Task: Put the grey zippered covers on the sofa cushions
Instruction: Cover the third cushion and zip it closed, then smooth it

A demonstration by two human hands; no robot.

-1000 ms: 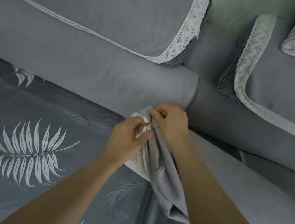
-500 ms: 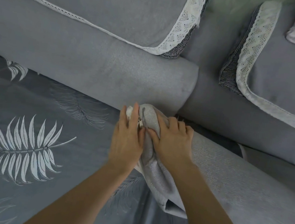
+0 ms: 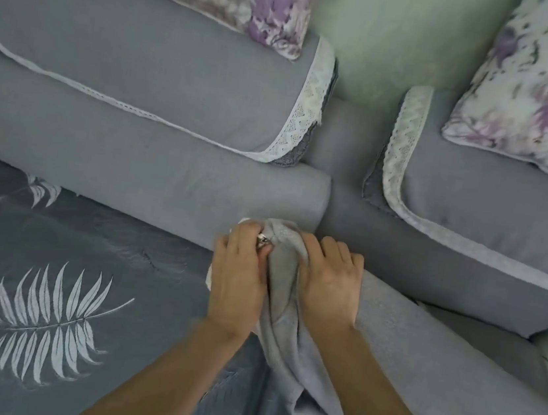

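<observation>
Lying bunched on the sofa seat against the backrest [image 3: 152, 175], the grey cover [image 3: 281, 315] is gripped by the right hand [image 3: 329, 279], apparently to steady the cloth, while its zipper pull [image 3: 263, 239] is pinched by the left hand [image 3: 240, 272], probably for closing.

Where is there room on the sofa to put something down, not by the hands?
The leaf-print seat, left of the left hand, is bare. So is the grey seat cushion right of the right hand. It is crowded in the corner, where both hands grip the grey cover.
</observation>
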